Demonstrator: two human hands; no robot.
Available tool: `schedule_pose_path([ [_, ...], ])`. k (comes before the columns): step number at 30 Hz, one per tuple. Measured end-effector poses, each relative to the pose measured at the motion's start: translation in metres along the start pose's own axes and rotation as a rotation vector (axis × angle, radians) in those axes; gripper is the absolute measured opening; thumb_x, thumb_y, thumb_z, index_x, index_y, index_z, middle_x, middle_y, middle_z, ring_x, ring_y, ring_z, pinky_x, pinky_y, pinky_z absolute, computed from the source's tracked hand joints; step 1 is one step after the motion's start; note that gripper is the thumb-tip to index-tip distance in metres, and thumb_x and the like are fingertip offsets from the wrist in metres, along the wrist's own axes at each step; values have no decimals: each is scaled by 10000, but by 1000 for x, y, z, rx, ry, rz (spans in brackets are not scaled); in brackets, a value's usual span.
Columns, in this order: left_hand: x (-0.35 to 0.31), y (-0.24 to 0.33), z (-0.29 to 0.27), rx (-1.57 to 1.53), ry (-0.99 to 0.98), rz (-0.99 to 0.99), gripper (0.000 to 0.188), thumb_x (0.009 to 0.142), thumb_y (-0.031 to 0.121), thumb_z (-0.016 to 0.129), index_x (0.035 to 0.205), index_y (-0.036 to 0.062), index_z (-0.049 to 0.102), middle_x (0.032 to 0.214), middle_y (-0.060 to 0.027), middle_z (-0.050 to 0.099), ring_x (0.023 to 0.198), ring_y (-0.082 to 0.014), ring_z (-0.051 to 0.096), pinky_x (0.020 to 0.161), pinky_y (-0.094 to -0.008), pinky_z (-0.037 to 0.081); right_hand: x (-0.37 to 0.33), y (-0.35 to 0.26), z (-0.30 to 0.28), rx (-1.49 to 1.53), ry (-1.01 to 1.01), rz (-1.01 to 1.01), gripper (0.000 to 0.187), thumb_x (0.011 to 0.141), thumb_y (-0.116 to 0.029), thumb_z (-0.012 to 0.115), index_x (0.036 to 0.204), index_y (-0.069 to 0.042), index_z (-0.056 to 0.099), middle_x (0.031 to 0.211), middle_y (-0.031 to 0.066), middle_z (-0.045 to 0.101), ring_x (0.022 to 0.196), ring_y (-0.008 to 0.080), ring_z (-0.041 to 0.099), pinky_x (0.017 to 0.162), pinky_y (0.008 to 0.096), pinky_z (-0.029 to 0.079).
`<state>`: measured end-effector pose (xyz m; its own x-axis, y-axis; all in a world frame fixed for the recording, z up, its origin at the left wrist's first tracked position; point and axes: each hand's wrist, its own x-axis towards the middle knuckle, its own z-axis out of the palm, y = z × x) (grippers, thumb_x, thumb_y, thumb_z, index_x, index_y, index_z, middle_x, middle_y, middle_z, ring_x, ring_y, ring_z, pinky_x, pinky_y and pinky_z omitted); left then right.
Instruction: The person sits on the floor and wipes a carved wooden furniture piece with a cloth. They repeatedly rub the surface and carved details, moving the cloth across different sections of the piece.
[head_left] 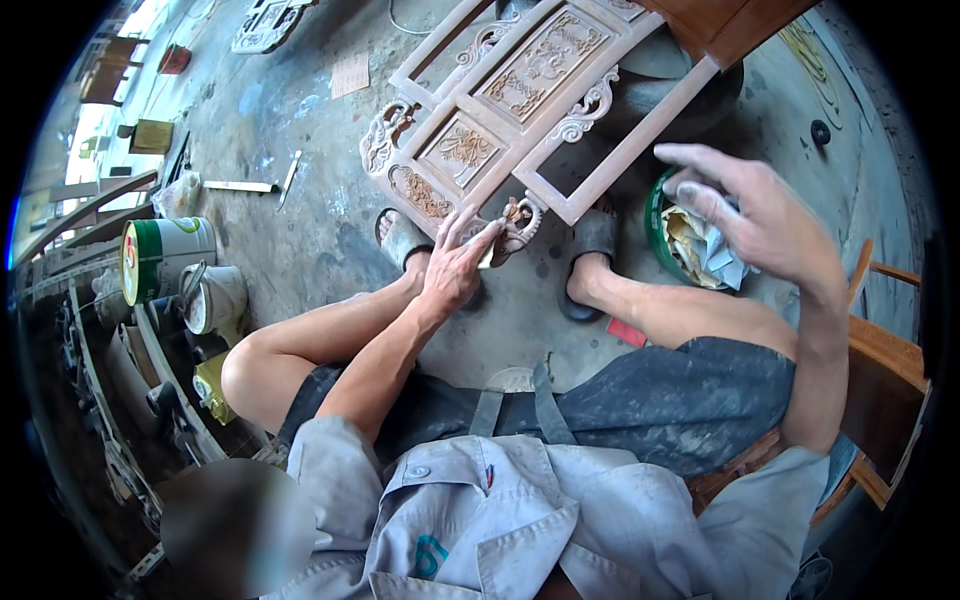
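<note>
A carved wooden furniture panel [520,150], pale and unfinished, lies tilted between my feet, with relief panels and scrolled edges. My left hand [458,262] grips its near end, fingers over the carved scroll [522,222]. A small pale yellow piece [487,259], perhaps sandpaper, shows under that hand; most of it is hidden. My right hand [745,205] is raised at the right, dusty, its index finger stretched out and nothing visible in it. Below it stands a green bucket [655,225] filled with crumpled sheets [700,250], yellowish and light blue.
Reddish-brown wood [740,25] meets the panel's far end above a dark round support [660,95]. White-and-green and white pails [215,300] stand at the left near stacked wooden parts. Another carved piece [268,22] lies far left; a wooden chair [885,350] is at the right.
</note>
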<state>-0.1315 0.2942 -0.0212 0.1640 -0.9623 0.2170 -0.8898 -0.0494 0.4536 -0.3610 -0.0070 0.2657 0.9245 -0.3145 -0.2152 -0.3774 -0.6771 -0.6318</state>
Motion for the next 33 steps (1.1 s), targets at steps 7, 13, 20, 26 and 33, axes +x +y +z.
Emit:
schedule_pose_path([
  [7,-17,8,9,56,67,-83,639,815,10,585,1448,89,626,1266,-182,725,1469,-371,478,1255,-543,313,3,-2,2,45,-60,3,402,1061,-179,596,1428,-14,599,981,223,722,818,301,685,772,400,527],
  [13,-26,46,30,4,177,-323,750,733,-60,582,1468,88,605,1461,-235,598,1496,-421,411,1260,-543,278,5,-3,10,106,-9,-66,394,1065,-172,587,1425,-12,596,978,214,715,809,299,657,816,404,532],
  [20,-23,58,38,37,273,-390,670,810,-53,603,1468,74,593,1463,-256,581,1468,-423,442,1250,-556,286,7,-9,4,75,-93,8,409,1045,-142,573,1435,-18,589,1089,230,724,931,364,696,878,420,535],
  [26,-15,28,27,-104,146,-313,713,767,-40,620,1464,112,611,1465,-237,583,1463,-412,442,1238,-554,309,7,-2,9,119,-66,-9,408,1047,-147,578,1433,-18,595,1019,221,722,900,315,698,847,397,534],
  [33,7,2,6,-125,-31,6,836,674,-65,594,1484,139,593,1321,-112,724,1487,-371,436,1257,-557,276,6,8,11,46,13,-83,399,1053,-177,599,1418,-17,613,927,195,691,786,290,627,766,393,511],
])
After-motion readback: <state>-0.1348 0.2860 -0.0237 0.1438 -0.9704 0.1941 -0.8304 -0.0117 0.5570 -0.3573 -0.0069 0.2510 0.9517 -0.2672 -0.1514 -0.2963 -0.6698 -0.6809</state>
